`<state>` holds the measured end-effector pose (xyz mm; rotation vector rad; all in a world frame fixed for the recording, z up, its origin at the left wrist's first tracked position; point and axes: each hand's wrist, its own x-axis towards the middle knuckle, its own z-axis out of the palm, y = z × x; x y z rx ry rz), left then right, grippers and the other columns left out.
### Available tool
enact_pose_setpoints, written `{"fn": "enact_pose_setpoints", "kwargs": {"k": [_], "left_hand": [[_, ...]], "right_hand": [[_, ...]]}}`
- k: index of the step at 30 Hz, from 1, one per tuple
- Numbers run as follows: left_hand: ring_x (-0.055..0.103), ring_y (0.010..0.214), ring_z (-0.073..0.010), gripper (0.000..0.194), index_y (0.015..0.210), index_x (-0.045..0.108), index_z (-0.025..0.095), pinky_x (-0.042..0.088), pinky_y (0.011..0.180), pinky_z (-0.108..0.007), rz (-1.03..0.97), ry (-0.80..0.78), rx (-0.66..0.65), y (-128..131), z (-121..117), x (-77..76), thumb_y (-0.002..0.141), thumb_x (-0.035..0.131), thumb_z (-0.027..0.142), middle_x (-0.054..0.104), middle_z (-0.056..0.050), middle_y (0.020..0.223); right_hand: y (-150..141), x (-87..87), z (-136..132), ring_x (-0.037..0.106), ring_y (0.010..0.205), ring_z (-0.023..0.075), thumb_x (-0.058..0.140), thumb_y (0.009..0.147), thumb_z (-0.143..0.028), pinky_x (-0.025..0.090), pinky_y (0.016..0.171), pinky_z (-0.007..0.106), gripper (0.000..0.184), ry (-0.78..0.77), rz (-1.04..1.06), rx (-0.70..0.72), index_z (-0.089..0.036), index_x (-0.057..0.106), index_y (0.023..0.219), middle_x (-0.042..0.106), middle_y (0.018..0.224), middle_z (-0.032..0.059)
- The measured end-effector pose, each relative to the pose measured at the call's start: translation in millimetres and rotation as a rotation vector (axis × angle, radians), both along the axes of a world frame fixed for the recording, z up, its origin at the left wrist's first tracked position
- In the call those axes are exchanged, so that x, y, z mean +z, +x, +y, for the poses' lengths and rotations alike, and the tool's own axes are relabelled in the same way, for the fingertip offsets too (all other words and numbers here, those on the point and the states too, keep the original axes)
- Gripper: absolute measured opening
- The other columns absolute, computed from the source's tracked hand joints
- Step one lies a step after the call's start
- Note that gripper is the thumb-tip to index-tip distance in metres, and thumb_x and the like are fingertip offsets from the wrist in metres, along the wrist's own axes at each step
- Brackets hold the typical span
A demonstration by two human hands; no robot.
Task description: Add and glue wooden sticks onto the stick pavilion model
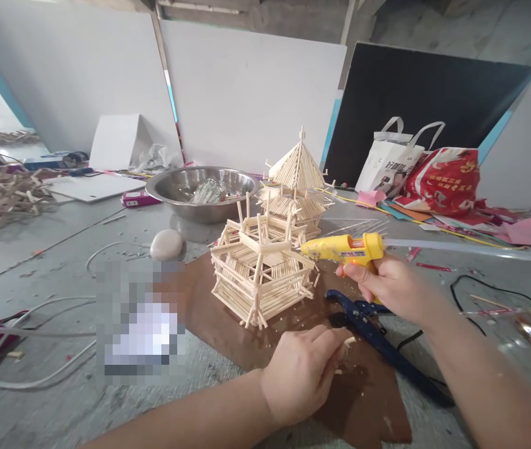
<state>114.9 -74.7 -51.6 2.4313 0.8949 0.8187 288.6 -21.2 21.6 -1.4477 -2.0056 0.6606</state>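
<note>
My right hand (394,284) is wrapped round the grip of a yellow hot glue gun (340,246), with a long translucent glue stick (462,249) sticking out of its back. Its nozzle points left, at or close to the rim of a many-sided frame of thin wooden sticks (265,274); contact cannot be made out. Lower down, my left hand (302,371) is closed in a pinch on a short wooden stick (350,341), of which only a pale end shows. Dark blue cutters (387,343) lie beside both hands. Behind the frame stands a stick-built tower with a pointed roof (297,165).
A brown sheet (363,411) lies under the frame. Behind are a metal basin (202,212), a white bag (387,159) and a red bag (447,181). On the left are a pale rounded object with a cable (166,245), a blurred-out patch (143,330) and a stick pile (3,193).
</note>
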Motion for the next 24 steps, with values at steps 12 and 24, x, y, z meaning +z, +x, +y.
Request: {"fn": "enact_pose_setpoints", "kwargs": {"k": [12,24], "left_hand": [[0.054,0.064,-0.0117,0.026,0.105,0.046,0.018,0.042,0.057,-0.021,0.057,0.071,-0.008,0.2,-1.3,-0.1,0.084,0.03,0.019,0.059,-0.003,0.078],[0.053,0.062,-0.0114,0.024,0.103,0.046,0.017,0.04,0.054,-0.02,0.076,0.11,-0.028,0.0,-0.8,0.1,0.083,0.031,0.017,0.058,-0.002,0.075]], "right_hand": [[-2.3,-4.2,0.9,0.044,0.039,0.0119,0.04,0.076,-0.052,0.034,0.042,0.024,0.036,0.031,0.005,-0.021,-0.02,0.057,0.077,0.044,0.04,-0.004],[-5.8,-1.3,-2.3,0.045,0.041,0.0137,0.039,0.076,-0.053,0.035,0.043,0.025,0.039,0.029,-0.007,-0.04,-0.021,0.058,0.089,0.042,0.039,-0.0041]]}}
